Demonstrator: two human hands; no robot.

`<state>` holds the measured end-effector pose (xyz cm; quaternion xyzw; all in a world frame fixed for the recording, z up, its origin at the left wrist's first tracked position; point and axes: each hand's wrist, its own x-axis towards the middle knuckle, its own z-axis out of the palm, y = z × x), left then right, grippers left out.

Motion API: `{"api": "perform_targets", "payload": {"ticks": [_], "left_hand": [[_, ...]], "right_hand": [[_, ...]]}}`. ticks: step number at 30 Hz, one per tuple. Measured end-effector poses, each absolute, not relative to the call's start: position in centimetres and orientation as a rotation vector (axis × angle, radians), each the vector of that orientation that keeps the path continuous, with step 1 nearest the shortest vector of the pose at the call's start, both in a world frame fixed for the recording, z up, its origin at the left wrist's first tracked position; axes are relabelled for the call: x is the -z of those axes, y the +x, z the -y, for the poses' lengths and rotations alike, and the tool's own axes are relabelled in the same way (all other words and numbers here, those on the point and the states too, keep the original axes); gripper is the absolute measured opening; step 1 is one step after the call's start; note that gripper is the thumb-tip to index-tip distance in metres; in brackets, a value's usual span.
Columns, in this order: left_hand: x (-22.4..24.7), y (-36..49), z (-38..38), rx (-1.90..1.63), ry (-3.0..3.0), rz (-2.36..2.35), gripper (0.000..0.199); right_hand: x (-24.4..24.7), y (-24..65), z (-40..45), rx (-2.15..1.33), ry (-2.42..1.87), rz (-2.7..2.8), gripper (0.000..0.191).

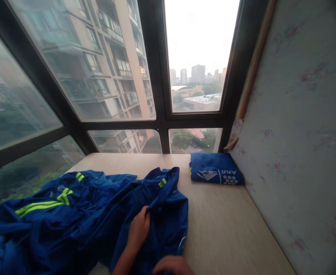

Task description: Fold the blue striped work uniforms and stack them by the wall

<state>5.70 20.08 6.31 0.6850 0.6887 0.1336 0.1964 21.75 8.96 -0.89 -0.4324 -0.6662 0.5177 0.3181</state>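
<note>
A blue work jacket lies spread on the pale ledge, its collar toward the window and a yellow-green reflective tab near it. My left hand pinches the jacket's front edge below the collar between thumb and fingers. At the bottom edge of the view, my right hand curls over the lower part of the same jacket; its fingertips are cut off. More crumpled blue cloth with yellow-green reflective stripes spreads to the left. Whether it is a separate garment I cannot tell.
A folded blue garment with white printed lettering sits at the back right, by the patterned wall. Dark-framed windows rise behind and to the left of the pale ledge.
</note>
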Motion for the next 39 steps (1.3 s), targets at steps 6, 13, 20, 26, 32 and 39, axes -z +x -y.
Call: {"api": "perform_targets", "payload": {"ticks": [6,13,20,26,32,39], "left_hand": [[-9.7,-2.7,-18.0,-1.071,1.219,-1.847,0.043],[-9.9,-6.3,-15.4,-1.154,0.620,-1.770,0.058],[-8.6,-7.7,-13.2,-1.138,0.681,-1.511,0.061],[-7.6,-8.2,-13.5,-1.021,0.669,-1.603,0.055],[-8.3,-7.8,-15.7,-0.890,1.159,-1.660,0.057],[-22.8,-1.9,-18.6,-1.130,1.292,-1.283,0.057]], "right_hand": [[-0.6,32.3,-18.7,-0.945,-1.476,1.438,0.037],[-0.5,25.9,-31.1,-0.845,-1.492,1.566,0.066],[-1.5,23.8,-36.3,-0.899,-1.465,1.657,0.056],[-4.2,26.0,-34.0,-0.770,-1.469,1.801,0.020],[-10.9,31.6,-29.3,-0.537,-1.486,1.824,0.024],[-27.2,35.3,-24.1,0.118,-1.327,1.580,0.024]]}}
